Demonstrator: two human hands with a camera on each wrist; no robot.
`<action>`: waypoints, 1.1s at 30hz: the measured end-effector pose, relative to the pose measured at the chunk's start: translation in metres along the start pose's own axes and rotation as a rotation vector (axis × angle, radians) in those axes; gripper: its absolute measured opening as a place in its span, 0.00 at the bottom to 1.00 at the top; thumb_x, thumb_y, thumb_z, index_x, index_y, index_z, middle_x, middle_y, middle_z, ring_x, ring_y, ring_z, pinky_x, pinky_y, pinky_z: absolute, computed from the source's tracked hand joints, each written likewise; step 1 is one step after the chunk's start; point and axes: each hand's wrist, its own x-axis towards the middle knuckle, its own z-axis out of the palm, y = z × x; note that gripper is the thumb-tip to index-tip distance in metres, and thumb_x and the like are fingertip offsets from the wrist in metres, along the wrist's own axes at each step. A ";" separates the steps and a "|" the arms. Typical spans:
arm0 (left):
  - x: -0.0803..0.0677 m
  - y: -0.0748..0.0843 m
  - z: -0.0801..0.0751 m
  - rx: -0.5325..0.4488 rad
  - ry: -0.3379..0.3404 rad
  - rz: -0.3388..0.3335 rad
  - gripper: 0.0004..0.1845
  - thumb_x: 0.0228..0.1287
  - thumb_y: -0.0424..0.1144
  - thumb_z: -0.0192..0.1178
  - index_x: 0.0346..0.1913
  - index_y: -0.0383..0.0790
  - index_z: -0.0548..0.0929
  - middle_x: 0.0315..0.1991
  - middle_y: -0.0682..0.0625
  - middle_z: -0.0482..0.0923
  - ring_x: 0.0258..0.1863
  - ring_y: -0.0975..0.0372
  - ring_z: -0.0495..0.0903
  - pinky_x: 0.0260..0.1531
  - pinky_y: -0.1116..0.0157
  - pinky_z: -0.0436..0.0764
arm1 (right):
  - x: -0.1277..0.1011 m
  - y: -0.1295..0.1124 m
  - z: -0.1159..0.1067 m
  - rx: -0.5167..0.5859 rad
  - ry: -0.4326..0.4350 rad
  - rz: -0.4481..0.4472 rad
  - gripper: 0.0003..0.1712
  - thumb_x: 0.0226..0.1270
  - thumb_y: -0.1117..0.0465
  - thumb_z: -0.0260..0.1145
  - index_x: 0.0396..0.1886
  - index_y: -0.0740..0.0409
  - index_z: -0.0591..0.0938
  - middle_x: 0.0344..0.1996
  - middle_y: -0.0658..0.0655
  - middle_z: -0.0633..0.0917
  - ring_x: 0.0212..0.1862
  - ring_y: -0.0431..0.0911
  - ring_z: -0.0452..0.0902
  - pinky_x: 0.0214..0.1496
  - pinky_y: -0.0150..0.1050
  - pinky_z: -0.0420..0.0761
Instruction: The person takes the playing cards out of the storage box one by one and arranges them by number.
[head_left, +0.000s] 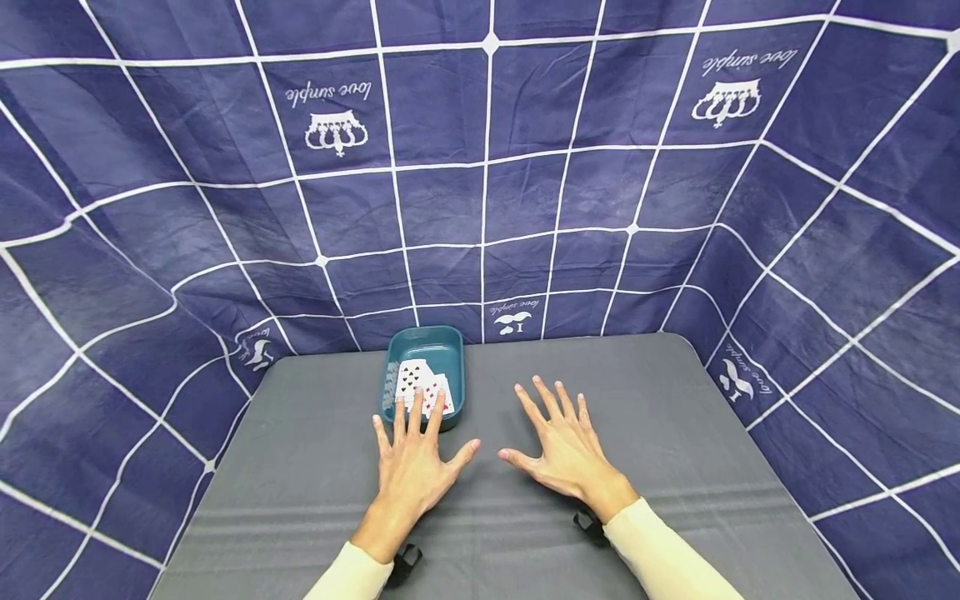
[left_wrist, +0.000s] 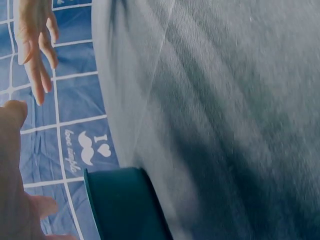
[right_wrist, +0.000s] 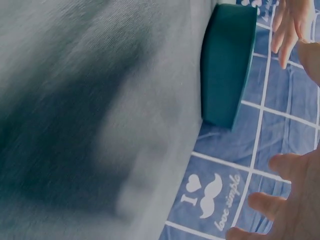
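Note:
Both hands hover flat over the grey table (head_left: 675,417) with fingers spread, holding nothing. My left hand (head_left: 411,454) is just in front of a teal tray (head_left: 450,342); its fingertips overlap the tray's near rim in the head view. Playing cards (head_left: 420,385) lie face up inside the tray. My right hand (head_left: 558,446) is to the right of the tray, over bare table. The left wrist view shows the tray's outer wall (left_wrist: 125,205) and the right hand (left_wrist: 35,45) beyond. In the right wrist view the tray's wall (right_wrist: 225,65) stands at the table's edge.
A dark blue cloth with a white grid (head_left: 487,167) hangs behind and to both sides of the table. The tray stands at the table's far edge, left of centre. Cream sleeves (head_left: 660,550) cover both forearms.

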 end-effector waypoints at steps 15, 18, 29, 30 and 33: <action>0.015 -0.030 -0.013 -0.071 -0.014 -0.124 0.54 0.81 0.76 0.61 0.96 0.50 0.61 0.96 0.32 0.51 0.96 0.30 0.50 0.89 0.20 0.47 | 0.038 -0.032 0.012 0.037 -0.047 -0.109 0.57 0.82 0.21 0.64 0.98 0.40 0.61 0.93 0.61 0.68 0.91 0.70 0.66 0.91 0.80 0.61; 0.020 -0.039 -0.015 -0.094 -0.029 -0.163 0.53 0.84 0.73 0.60 0.97 0.48 0.58 0.97 0.31 0.49 0.95 0.30 0.53 0.89 0.22 0.53 | 0.048 -0.040 0.018 0.042 -0.063 -0.128 0.55 0.85 0.23 0.62 0.98 0.41 0.61 0.93 0.60 0.68 0.90 0.69 0.68 0.91 0.78 0.62; 0.031 -0.067 -0.008 -0.180 -0.007 -0.232 0.44 0.89 0.64 0.59 0.94 0.45 0.63 0.93 0.34 0.62 0.84 0.31 0.73 0.71 0.22 0.79 | 0.070 -0.054 0.030 0.046 -0.085 -0.132 0.42 0.92 0.35 0.63 0.96 0.39 0.66 0.89 0.59 0.74 0.84 0.64 0.77 0.91 0.73 0.67; 0.030 -0.069 -0.007 -0.178 0.000 -0.232 0.44 0.89 0.63 0.60 0.94 0.45 0.64 0.92 0.35 0.64 0.84 0.31 0.74 0.70 0.23 0.80 | 0.070 -0.055 0.031 0.049 -0.089 -0.133 0.41 0.93 0.35 0.62 0.96 0.39 0.67 0.89 0.60 0.74 0.84 0.64 0.77 0.90 0.73 0.68; 0.028 -0.076 -0.005 -0.189 0.017 -0.232 0.42 0.89 0.62 0.60 0.93 0.47 0.67 0.90 0.38 0.69 0.82 0.33 0.76 0.70 0.24 0.81 | 0.072 -0.055 0.033 0.069 -0.098 -0.143 0.39 0.93 0.36 0.62 0.94 0.41 0.70 0.89 0.60 0.74 0.84 0.65 0.77 0.90 0.72 0.69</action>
